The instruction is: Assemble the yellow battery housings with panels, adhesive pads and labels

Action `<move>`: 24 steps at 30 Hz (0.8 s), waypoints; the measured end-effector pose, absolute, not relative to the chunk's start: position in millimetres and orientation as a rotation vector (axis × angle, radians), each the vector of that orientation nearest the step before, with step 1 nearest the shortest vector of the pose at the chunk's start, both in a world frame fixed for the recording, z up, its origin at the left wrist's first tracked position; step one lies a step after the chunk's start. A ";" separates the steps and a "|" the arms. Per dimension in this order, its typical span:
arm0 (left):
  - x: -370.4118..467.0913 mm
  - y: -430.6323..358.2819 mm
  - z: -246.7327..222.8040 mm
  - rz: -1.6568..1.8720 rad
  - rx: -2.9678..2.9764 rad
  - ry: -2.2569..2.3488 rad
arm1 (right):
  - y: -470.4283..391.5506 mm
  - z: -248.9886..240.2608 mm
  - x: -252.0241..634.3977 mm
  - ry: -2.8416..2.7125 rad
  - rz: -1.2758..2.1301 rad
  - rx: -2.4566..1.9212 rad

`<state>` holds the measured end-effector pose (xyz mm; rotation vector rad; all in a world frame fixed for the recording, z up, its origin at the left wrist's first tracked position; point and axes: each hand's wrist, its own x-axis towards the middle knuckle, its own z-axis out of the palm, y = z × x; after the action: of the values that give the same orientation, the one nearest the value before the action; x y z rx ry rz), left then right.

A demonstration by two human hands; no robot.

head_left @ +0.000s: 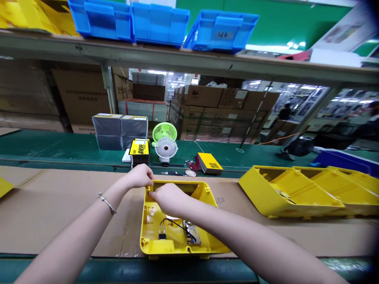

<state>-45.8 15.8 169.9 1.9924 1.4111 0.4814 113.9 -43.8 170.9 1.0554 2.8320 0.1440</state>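
Observation:
A yellow plastic housing (pixel 143 232) lies open side up on the cardboard in front of me. Inside it are a small circuit board (pixel 192 232) and a black connector with thin black wires (pixel 162 236). My left hand (pixel 141 175), a bracelet at its wrist, is closed with its fingertips at the housing's far left corner. Reaching across from the right, my right hand (pixel 170 200) is curled inside the housing, fingertips against the left wall near that same corner. Whatever is between the right fingers is hidden.
More yellow housings (pixel 260 193) stand in a row at right. Behind are a white fan (pixel 166 149), a green fan (pixel 164 131), yellow printed cards (pixel 209 162), a black-and-yellow stack (pixel 139 148) and wrapped grey boxes (pixel 121 132). Blue bins (pixel 161 23) sit on the overhead shelf.

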 end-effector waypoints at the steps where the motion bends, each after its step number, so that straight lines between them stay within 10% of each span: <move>1: -45.0 18.8 173.1 0.428 2.008 1.405 | -42.8 172.7 119.1 2.831 0.153 1.028; 24: -38.5 -20.7 194.4 0.752 2.192 1.419 | -45.2 196.2 238.4 2.992 0.601 1.710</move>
<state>-38.5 -20.7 194.4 2.1918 1.4193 0.7519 238.4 -45.2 196.2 1.7102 2.9917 0.6014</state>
